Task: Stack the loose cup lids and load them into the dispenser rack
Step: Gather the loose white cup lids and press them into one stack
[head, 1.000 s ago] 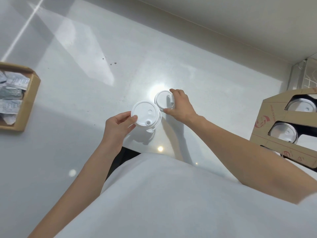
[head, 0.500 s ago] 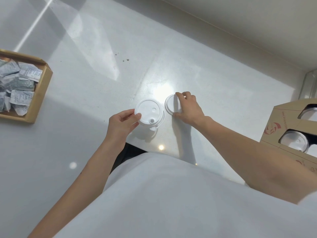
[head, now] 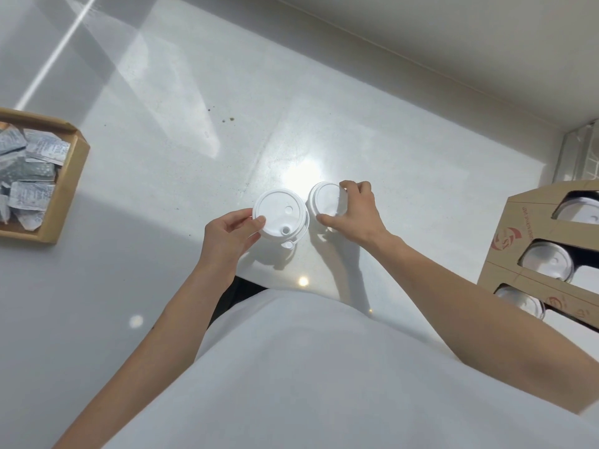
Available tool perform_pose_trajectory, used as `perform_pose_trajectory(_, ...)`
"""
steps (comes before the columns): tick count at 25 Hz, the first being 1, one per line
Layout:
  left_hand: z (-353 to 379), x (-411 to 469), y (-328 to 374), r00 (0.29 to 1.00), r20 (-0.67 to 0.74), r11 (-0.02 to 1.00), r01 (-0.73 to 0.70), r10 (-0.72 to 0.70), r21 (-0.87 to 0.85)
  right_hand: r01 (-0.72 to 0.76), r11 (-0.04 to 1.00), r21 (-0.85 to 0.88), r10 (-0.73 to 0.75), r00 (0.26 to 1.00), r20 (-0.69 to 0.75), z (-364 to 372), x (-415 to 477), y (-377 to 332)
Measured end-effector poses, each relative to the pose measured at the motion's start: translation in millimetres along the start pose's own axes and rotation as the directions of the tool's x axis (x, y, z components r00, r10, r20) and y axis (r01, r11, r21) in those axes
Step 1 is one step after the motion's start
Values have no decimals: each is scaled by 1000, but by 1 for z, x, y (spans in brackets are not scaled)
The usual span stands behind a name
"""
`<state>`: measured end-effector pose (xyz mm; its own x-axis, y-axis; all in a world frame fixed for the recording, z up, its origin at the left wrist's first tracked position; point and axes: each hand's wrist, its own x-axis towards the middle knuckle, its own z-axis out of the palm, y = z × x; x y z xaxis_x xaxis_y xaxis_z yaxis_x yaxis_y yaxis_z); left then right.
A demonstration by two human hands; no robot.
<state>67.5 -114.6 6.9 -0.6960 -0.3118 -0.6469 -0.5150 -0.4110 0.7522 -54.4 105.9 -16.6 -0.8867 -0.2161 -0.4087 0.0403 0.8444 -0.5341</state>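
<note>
Spreading across most of the view, a glossy white counter (head: 168, 163) lies bare through its middle and far side, bounded at the top by a pale wall edge running diagonally. A person in a white shirt (head: 324, 367) leans over the near edge, both bare forearms reaching forward. At the right border stands a brown cardboard dispenser rack (head: 518, 234), cut off by the frame, with three rounded openings each showing pale lids inside. At the left border sits a shallow cardboard tray (head: 68, 189) of crumpled silvery packets (head: 32, 176), also partly cropped. Near the counter's front edge, the left hand (head: 228, 236) pinches the rim of a small stack of white lids (head: 280, 213), thumb on top; the top lid shows a raised round hole and a small vent, and a tab juts out underneath. Just beside it to the right, a single white lid (head: 325, 200) rests on the counter, with the right hand (head: 355, 212) curled around its far and near edges. Glare washes out that lid's details, and the stack's count cannot be told.
</note>
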Motion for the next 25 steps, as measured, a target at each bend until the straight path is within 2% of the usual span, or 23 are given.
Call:
perform_pose_trajectory(5, 13, 1, 5, 1000, -2, 1000, -18, 18, 17, 8, 941, 337, 9, 999, -49, -24, -28, -7)
perform_pose_trajectory(10, 34, 3, 13, 997, 52, 994, -62, 58, 85, 36, 848, 529, -20, 999, -35, -38, -56, -14)
perform_pose_trajectory(19, 76, -10, 19, 968, 245, 985, -89, 51, 147, 34, 745, 666, 31, 996, -85, -44, -77, -5)
perform_pose_trajectory(21, 82, -14, 17, 966, 252, 985, -95, 56, 144, 35, 727, 685, 55, 992, -110, -45, -82, -2)
perform_pose_trajectory(25, 93, -20, 17, 972, 234, 984, -67, 26, 168, 71, 774, 629, 50, 984, -173, -45, -93, 3)
